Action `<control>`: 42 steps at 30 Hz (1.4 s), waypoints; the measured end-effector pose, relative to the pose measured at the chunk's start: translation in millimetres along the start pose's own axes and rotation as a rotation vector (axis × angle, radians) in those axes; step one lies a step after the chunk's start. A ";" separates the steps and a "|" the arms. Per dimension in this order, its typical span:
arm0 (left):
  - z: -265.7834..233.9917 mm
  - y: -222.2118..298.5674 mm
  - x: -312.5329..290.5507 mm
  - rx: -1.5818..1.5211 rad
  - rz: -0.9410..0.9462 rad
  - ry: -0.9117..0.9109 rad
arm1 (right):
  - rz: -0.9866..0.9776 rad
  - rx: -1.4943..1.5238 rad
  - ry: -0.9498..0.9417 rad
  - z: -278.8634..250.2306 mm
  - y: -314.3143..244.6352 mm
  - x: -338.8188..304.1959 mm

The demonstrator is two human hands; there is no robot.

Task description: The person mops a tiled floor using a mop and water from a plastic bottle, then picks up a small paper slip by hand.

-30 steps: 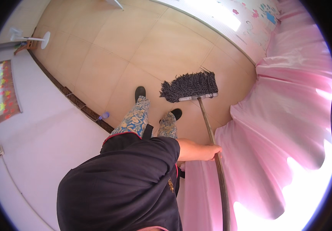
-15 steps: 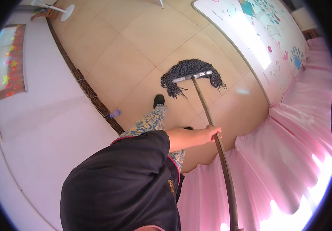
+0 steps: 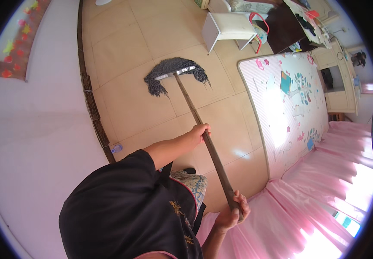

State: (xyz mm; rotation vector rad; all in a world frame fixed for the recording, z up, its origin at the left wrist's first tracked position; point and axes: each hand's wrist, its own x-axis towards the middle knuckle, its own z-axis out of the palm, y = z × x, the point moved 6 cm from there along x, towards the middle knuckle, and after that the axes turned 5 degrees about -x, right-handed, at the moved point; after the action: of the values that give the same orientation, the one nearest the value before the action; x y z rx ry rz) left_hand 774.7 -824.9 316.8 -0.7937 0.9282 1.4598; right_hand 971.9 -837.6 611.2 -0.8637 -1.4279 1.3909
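A mop (image 3: 214, 162) with a long wooden handle slants across the floor. Its dark grey string head (image 3: 173, 65) lies spread on the tiles, under a pale clamp bar. My left hand (image 3: 201, 133) is wrapped around the middle of the handle, the arm reaching out from a black sleeve. Lower down, my right hand (image 3: 233, 211) grips the handle near its top end, close to the pink curtain (image 3: 277, 211). Both hands are closed, and a dark shoe (image 3: 189, 171) shows partly beneath the left arm.
A patterned play mat (image 3: 266, 112) covers the floor on the right. Beyond it stand a white stool (image 3: 231, 25), a red-framed chair (image 3: 260, 32) and a cream cabinet (image 3: 339, 82). Along the left wall (image 3: 44, 112) runs dark skirting, with a small bluish bottle (image 3: 117, 148) beside it.
The view has shifted, bringing the stool and cabinet into sight. In the picture, the mop head has moved left and slightly up. My right hand now shows plainly on the handle's end.
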 end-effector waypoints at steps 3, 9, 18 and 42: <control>-1.6 62.2 -3.3 -0.031 0.098 -0.028 | 0.038 -0.072 -0.201 67.5 30.4 23.7; 7.7 156.4 -2.6 -0.164 0.065 -0.148 | -0.094 -0.205 -0.683 179.8 46.4 81.9; 33.9 313.0 26.5 -0.021 0.202 -0.073 | -0.362 -0.081 -1.157 339.2 56.6 185.4; 109.4 646.6 143.1 -0.176 0.221 -0.016 | -0.385 -0.021 -0.971 611.1 129.7 388.7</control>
State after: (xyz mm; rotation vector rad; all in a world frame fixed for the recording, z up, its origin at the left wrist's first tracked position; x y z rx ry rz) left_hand 121.9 -669.5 305.7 -0.8263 0.9055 1.7568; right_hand 258.1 -661.5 585.4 0.1654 -2.1694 1.5447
